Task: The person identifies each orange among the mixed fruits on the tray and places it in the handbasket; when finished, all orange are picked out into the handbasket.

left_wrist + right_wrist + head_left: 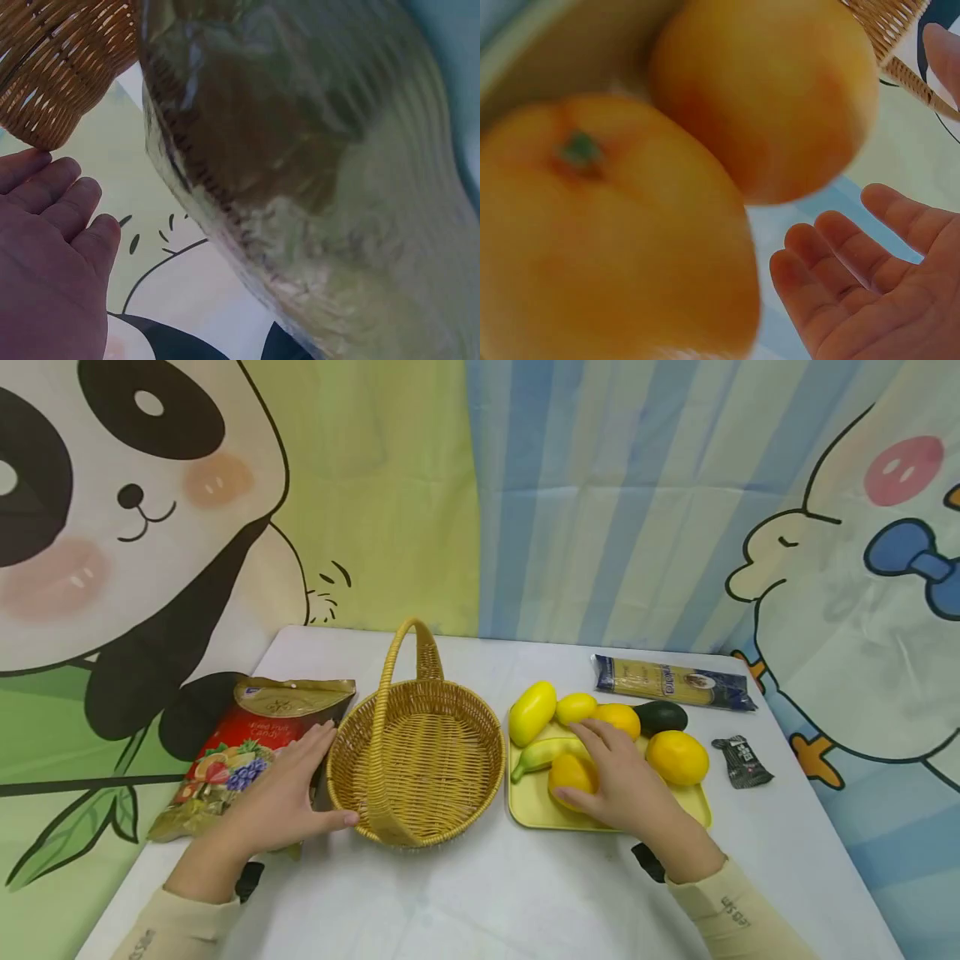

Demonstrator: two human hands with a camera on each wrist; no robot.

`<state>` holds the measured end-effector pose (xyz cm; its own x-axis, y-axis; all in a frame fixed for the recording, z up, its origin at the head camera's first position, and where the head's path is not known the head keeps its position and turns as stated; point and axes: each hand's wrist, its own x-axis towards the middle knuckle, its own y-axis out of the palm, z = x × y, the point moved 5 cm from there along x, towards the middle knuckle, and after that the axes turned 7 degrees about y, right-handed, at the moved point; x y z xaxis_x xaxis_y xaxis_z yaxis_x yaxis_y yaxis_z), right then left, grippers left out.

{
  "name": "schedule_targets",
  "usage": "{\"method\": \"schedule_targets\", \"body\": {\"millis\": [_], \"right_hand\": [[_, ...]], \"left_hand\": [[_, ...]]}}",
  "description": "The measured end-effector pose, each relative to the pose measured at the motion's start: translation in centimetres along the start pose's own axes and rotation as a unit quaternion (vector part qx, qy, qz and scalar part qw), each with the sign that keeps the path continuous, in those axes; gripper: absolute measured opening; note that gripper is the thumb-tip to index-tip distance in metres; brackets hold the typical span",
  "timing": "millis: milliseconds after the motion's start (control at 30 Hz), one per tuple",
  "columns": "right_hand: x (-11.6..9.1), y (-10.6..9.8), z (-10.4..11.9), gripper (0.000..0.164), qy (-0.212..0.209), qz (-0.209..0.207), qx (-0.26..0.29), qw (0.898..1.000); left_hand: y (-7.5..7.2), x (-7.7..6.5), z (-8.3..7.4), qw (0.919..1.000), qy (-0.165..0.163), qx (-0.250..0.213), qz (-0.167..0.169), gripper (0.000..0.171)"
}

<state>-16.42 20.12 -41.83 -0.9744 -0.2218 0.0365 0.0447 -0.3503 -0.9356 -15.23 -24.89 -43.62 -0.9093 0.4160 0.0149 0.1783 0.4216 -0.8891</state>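
My left hand (288,797) lies by the left side of a round wicker basket (427,760) with a tall handle, fingers extended and thumb at the front rim. In the left wrist view its fingertips are at the wicker; firm contact is unclear. Over a yellow tray (540,817) hovers my right hand (622,777), fingers spread, thumb beside an orange (572,777). It grips nothing visibly. Around it on the tray are a green-yellow banana (549,753), a yellow mango-like fruit (532,712), a lemon (576,708), another orange (618,718), and a yellow-orange fruit (677,757).
A red and gold candy bag (258,735) lies left of the basket, partly under the left hand's outline. A dark green fruit (662,717) sits at the tray's back edge. Behind it lies a pasta packet (675,683); to the right, a small black wrapped snack (742,762).
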Motion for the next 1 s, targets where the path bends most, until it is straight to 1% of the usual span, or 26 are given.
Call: {"method": "schedule_targets", "body": {"millis": [200,533,733,1000], "right_hand": [[-0.4,1.1,0.0,0.091,-0.001,0.000,0.012,1.000],[-1.0,2.4,-0.6,0.089,0.016,0.006,0.000,1.000],[-1.1,2.6,-0.7,0.088,0.023,0.003,-0.008,1.000],[-1.1,2.7,-0.6,0.086,0.039,0.019,-0.016,0.999]], "left_hand": [[0.2,-0.1,0.2,0.9999,-0.003,-0.009,-0.004,0.137],[0.7,-0.1,0.5,0.9999,0.004,-0.011,-0.010,0.138],[0.9,-0.1,0.7,0.9997,0.003,-0.021,-0.010,0.139],[1.0,-0.1,0.9,0.9996,-0.003,-0.025,-0.010,0.139]]}}
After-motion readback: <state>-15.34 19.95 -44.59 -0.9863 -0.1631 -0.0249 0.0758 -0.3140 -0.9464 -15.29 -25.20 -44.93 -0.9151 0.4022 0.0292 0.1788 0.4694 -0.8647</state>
